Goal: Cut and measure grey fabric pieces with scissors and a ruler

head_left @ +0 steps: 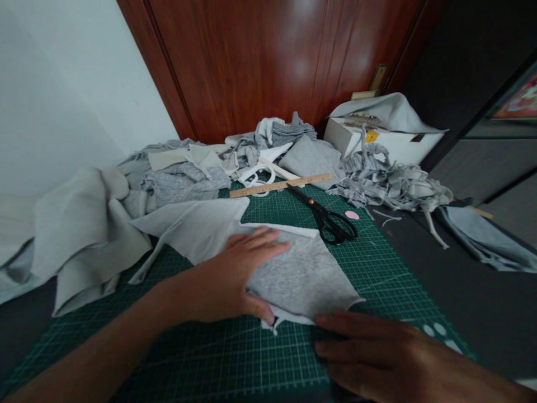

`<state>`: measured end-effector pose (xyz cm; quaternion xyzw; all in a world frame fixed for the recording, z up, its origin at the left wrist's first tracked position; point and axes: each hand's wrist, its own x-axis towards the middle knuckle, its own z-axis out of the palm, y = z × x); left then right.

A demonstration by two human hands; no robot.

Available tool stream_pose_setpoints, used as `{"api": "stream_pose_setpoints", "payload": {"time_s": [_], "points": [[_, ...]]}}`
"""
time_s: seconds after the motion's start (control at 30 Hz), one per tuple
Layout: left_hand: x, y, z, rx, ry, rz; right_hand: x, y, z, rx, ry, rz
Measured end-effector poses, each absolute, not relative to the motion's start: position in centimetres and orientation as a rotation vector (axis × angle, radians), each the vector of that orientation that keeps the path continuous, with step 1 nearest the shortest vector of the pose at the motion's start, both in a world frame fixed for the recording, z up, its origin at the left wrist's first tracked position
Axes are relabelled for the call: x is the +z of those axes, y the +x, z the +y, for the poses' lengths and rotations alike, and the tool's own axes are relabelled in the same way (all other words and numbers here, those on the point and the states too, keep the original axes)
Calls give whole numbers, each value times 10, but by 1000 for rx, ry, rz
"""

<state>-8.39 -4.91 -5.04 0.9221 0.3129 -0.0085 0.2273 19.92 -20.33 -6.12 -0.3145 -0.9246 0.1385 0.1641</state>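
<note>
A piece of grey knit fabric (pixel 304 268) lies on the green cutting mat (pixel 390 268), its far edge turned up in a pale strip. My left hand (pixel 235 274) rests on the fabric's left part, fingers stretched and spread, thumb near the front edge. At the near right corner, my right hand (pixel 373 347) touches the edge with its fingertips; its fingers look extended and slightly blurred. Black scissors (pixel 321 212) lie just beyond the fabric, blades pointing to the far left. A wooden ruler (pixel 281 184) lies behind them.
Heaped grey fabric (pixel 176 173) stretches along the back left, with a large pale cloth (pixel 92 224) at the left. A white box (pixel 386 143) stands at the back right, before it a tangle of fabric strips (pixel 386 179). A pink disc (pixel 352 215) lies near the scissors.
</note>
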Motion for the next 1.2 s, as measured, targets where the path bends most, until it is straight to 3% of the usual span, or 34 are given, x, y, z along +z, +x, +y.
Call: {"api": "stream_pose_setpoints", "payload": {"time_s": [0.13,0.3,0.5,0.63,0.8,1.0,1.2], "points": [[-60,-87,-70,160,2603,815,-49,193,-163,438,-1172,-2400],[-63,-87,-71,381,2638,809,-52,172,-93,446,-1354,-2556],[-42,-116,-46,398,2577,1607,-38,174,-42,820,-1252,-2407],[-50,-123,-34,230,2593,1752,2,176,21,585,-1350,-2077],[-62,-121,-31,314,2629,1742,34,156,101,385,-1447,-1837],[-60,-132,-21,465,2513,1783,35,166,138,183,-1555,-1561],[-61,-133,-21,630,2423,1718,22,157,149,295,-1536,-1537]]}}
